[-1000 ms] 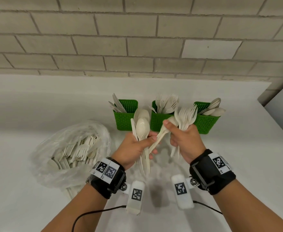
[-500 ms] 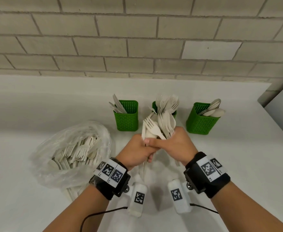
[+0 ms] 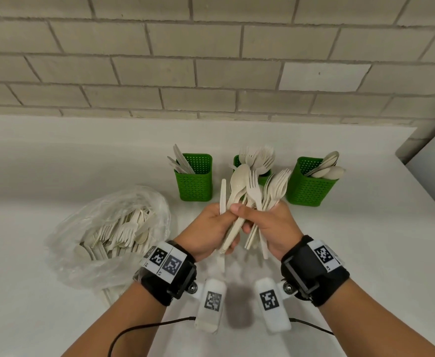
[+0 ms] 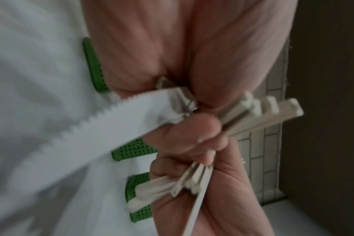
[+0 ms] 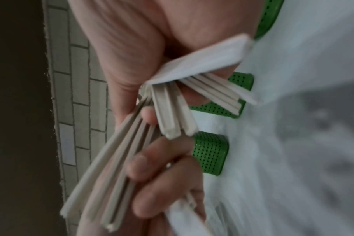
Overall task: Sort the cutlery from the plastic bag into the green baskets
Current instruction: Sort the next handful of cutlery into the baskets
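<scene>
A: Nearest the front edge of the white table [image 3: 365, 253], what do the hands hold?

B: Both are curled round beige cutlery, raised above the table's middle; the left hand [image 3: 208, 228] grips a knife [image 3: 222, 194] and spoons [image 3: 239, 184], their handles pointing down toward the table; the right hand [image 3: 270, 225] grips a fan of forks [image 3: 275, 186], tines up; the two hands touch, the right thumb lying across the handles in the left hand.

A: Do the wrist views show the same?

B: Yes, though blurred; the left wrist view shows the serrated knife blade and ribbed handles clamped under the left fingers [image 4: 184, 131]; the right wrist view shows fork handles splayed out below the right fingers [image 5: 164, 153].

A: And the bag?

B: The plastic bag [image 3: 95, 258] lies toward the table's left front, well apart from the baskets; it is clear, crumpled and open, with a heap of beige forks and spoons inside.

A: Farther back?

B: Three green baskets stand upright in a row past the table's middle, toward the back edge; the left basket [image 3: 193, 186] holds knives; the middle basket [image 3: 265, 177], largely hidden behind the held cutlery, holds forks; the right basket [image 3: 309, 189] holds spoons leaning to the right; behind them rises a grey brick wall [image 3: 211, 68].
</scene>
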Demonstrator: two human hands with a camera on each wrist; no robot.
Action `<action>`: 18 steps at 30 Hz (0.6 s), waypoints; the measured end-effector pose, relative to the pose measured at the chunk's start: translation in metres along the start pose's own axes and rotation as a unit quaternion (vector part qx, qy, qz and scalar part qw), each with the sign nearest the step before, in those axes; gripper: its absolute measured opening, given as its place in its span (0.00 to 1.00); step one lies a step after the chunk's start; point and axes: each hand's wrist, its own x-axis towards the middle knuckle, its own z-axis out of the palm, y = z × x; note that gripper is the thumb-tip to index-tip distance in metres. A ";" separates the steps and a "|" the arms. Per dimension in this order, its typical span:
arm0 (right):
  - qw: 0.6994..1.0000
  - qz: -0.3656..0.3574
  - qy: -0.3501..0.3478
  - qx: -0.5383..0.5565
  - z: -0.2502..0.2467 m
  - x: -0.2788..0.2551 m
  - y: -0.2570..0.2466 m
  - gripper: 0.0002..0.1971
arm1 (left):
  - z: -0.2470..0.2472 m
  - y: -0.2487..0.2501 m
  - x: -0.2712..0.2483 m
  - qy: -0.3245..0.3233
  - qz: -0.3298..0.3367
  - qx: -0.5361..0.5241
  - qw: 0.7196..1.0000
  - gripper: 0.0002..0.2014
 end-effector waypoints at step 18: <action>0.993 -0.029 0.112 0.021 -0.026 0.013 -0.020 0.07 | -0.019 -0.014 0.001 0.045 -0.100 0.087 0.990 0.14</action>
